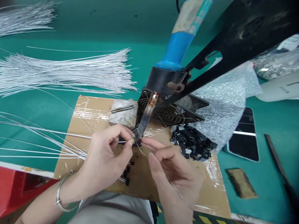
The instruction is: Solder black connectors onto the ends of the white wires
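Note:
My left hand (109, 158) pinches the end of a thin white wire (79, 136) just under the tip of a blue-handled soldering iron (146, 116), which hangs in a black metal stand (210, 68). At my right hand (174, 171), thumb and fingers are closed on a thin solder wire (143, 152), whose end reaches the iron's tip. The small part at the tip is mostly hidden by my fingertips. Several black connectors (127, 174) lie on the cardboard (149, 177) between my hands. More white wires (72, 149) run out to the left beside my left wrist.
A large bundle of white wires (70, 73) lies at the left. Behind the iron sits a black fan (170, 115), with a worn block (123, 113) beside it. To the right are a pile of black connectors (192, 142), bubble wrap (224, 99), a phone (244, 137) and a brown sponge (241, 183).

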Available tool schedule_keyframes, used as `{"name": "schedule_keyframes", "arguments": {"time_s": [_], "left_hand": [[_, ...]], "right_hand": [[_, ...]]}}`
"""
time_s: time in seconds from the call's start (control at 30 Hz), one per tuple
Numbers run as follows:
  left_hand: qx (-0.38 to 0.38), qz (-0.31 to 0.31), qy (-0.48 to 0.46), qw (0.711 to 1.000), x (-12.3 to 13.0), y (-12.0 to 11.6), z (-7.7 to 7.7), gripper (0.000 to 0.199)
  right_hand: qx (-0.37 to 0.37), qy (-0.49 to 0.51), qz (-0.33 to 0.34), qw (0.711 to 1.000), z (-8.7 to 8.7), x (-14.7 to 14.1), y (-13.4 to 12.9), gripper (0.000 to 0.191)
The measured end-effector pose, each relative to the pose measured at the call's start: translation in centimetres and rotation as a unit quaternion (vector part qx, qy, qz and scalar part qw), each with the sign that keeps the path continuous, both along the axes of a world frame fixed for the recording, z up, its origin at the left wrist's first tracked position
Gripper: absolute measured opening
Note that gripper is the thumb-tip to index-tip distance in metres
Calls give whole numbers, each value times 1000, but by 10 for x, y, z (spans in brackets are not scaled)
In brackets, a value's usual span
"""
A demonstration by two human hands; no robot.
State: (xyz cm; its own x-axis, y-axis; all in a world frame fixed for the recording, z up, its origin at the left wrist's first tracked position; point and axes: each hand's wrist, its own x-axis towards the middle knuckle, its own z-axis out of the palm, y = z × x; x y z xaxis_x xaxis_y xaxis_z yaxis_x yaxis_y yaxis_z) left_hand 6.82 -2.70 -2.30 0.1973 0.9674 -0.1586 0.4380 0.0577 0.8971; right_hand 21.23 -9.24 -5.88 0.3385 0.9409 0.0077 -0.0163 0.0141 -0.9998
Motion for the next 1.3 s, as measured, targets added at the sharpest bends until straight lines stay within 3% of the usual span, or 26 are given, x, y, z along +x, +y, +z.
{"name": "schedule_keyframes", "arguments": {"time_s": [0.27,0.5,0.8,1.0,1.17,1.3], "left_hand": [[0,-5,5,1000,-1,0,-1,13],[4,-9,5,1000,-1,-1,0,14],[21,-8,15,1000,-1,-1,1,15],[18,-10,15,1000,-1,-1,1,15],[2,-8,7,1000,-1,-2,1,14],[2,-6,14,1000,-1,-2,2,13]], "right_hand": [[-26,-9,-41,999,2,-7,-1,21],[13,-44,5,999,-3,2,0,20],[10,-28,1,1000,-3,1,1,20],[-10,-3,-42,999,0,-5,-1,21],[6,-42,0,999,-3,2,-1,20],[9,-48,-3,999,-4,3,1,20]]}}
